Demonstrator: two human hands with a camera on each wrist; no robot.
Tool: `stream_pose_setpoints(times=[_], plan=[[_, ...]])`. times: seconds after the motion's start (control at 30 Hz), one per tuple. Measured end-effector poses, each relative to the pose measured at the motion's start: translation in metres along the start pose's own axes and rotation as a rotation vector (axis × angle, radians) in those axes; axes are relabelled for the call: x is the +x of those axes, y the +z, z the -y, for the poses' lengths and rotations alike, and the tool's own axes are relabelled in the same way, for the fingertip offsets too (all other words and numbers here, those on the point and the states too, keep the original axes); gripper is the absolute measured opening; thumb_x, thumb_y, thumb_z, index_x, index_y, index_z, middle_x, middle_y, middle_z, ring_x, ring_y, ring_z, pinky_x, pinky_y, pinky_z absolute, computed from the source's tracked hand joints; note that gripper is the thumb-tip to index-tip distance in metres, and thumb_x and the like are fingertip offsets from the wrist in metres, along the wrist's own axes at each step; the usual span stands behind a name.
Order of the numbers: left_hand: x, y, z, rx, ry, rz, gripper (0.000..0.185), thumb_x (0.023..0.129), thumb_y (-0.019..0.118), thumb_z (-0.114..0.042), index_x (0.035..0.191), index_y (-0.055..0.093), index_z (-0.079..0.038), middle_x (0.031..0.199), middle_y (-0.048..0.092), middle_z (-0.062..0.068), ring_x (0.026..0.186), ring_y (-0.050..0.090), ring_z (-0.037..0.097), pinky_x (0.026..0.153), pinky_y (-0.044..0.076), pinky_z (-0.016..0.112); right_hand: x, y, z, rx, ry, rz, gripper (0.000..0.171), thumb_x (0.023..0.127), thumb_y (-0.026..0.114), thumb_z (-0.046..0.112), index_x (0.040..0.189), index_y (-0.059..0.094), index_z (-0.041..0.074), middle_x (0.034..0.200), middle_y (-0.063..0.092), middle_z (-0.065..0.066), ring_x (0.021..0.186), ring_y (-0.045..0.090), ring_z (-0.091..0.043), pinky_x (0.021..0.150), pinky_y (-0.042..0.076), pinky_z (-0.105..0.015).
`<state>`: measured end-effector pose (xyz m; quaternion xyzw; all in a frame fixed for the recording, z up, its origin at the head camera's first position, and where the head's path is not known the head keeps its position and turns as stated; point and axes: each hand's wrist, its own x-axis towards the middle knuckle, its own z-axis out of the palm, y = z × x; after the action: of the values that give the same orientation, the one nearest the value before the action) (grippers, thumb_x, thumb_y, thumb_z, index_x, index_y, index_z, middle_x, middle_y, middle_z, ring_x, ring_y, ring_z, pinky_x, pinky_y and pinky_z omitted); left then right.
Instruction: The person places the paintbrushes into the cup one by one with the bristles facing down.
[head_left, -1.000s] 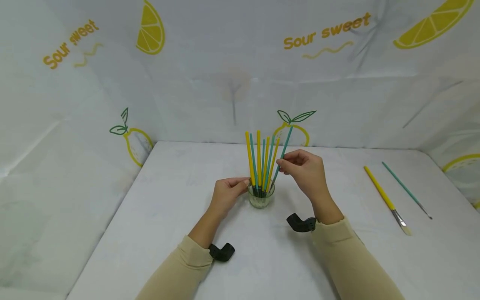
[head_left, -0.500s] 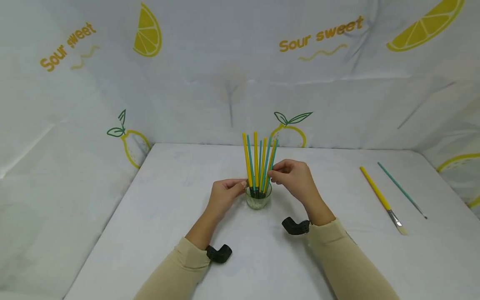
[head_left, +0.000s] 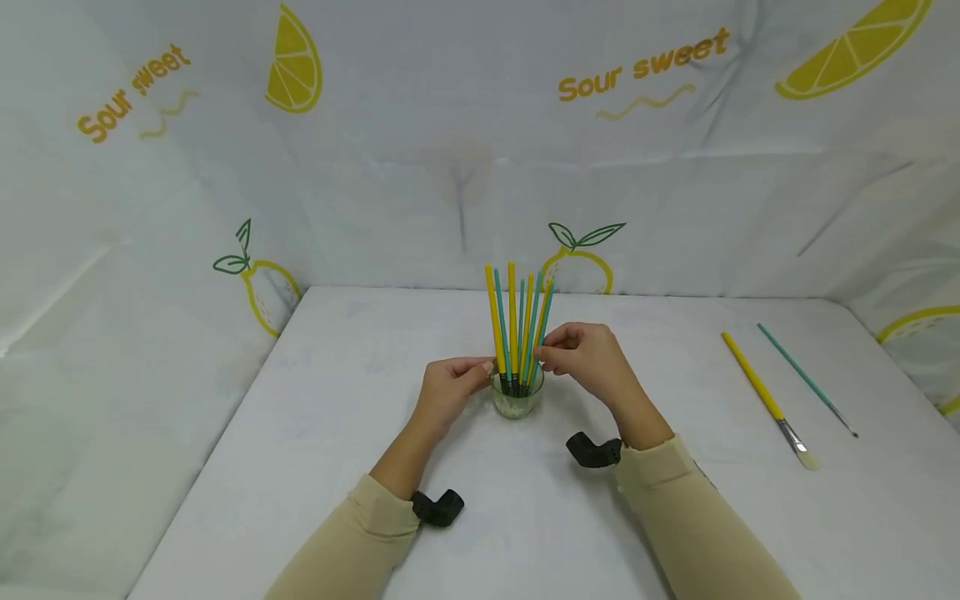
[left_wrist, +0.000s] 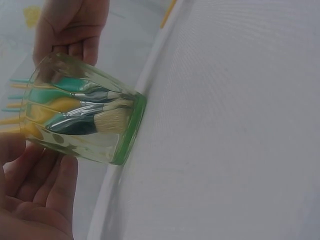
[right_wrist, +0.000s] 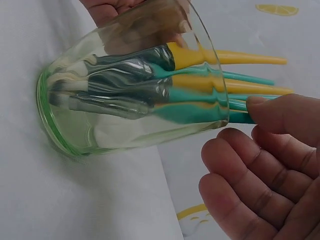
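Observation:
A clear glass cup (head_left: 517, 407) stands on the white table, holding several yellow and teal paintbrushes (head_left: 513, 325) with their bristles down. My left hand (head_left: 447, 392) holds the cup at its left rim, thumb and fingers at the edge. At the right side of the bundle, my right hand (head_left: 588, 360) pinches a teal paintbrush (head_left: 549, 307) by its handle, just above the rim. Through the glass in the left wrist view, bristles (left_wrist: 111, 121) show near the green-tinted base (left_wrist: 131, 131). The right wrist view shows my right thumb (right_wrist: 287, 115) against the teal handles, other fingers loosely bent.
A yellow flat paintbrush (head_left: 757, 383) and a thin teal paintbrush (head_left: 801, 371) lie side by side on the right of the table. A white cloth backdrop (head_left: 375, 208) with lemon prints rises behind the table's far edge.
The teal paintbrush in my right hand was leaning outward above the cup; it has come down and left into the bundle. Over the last half second the hands barely move.

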<state>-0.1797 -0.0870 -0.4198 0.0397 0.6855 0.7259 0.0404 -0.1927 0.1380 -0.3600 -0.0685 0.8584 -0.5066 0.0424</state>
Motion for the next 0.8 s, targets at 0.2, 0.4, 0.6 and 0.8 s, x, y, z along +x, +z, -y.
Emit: stream_pose_setpoints(times=[0.2,0.4,0.6,0.8], plan=[[0.000,0.002,-0.001,-0.013,0.007,0.011,0.026,0.094,0.067,-0.012,0.111,0.071,0.007,0.112,0.071,0.019,0.100,0.071,0.017,0.088,0.058,0.029,0.000,-0.004,0.001,-0.028,0.027,-0.009,0.031,0.088,0.072,0.037,0.097,0.072,0.007,0.092,0.075,-0.012,0.085,0.071,-0.033,0.080,0.058,-0.049],[-0.002,0.001,0.000,-0.007,-0.008,0.004,0.025,0.093,0.067,-0.012,0.111,0.071,0.006,0.112,0.071,0.020,0.099,0.071,0.018,0.088,0.058,0.030,-0.001,-0.005,-0.001,-0.034,0.043,-0.037,0.036,0.090,0.070,0.042,0.095,0.073,0.007,0.089,0.075,-0.011,0.083,0.071,-0.033,0.079,0.060,-0.048],[-0.002,0.002,0.001,-0.009,-0.002,0.018,0.024,0.093,0.066,-0.011,0.110,0.072,0.006,0.111,0.072,0.019,0.100,0.071,0.018,0.088,0.058,0.030,-0.002,-0.008,-0.002,-0.019,0.051,-0.068,0.041,0.090,0.068,0.049,0.092,0.072,0.008,0.087,0.074,-0.009,0.084,0.071,-0.034,0.078,0.060,-0.047],[0.000,0.000,0.001,0.010,0.003,0.006,0.025,0.093,0.066,-0.013,0.110,0.072,0.005,0.110,0.073,0.016,0.100,0.072,0.018,0.087,0.058,0.029,0.001,-0.015,-0.004,0.049,0.016,-0.114,0.048,0.093,0.062,0.050,0.092,0.071,0.004,0.090,0.074,-0.015,0.083,0.072,-0.033,0.074,0.062,-0.038]])
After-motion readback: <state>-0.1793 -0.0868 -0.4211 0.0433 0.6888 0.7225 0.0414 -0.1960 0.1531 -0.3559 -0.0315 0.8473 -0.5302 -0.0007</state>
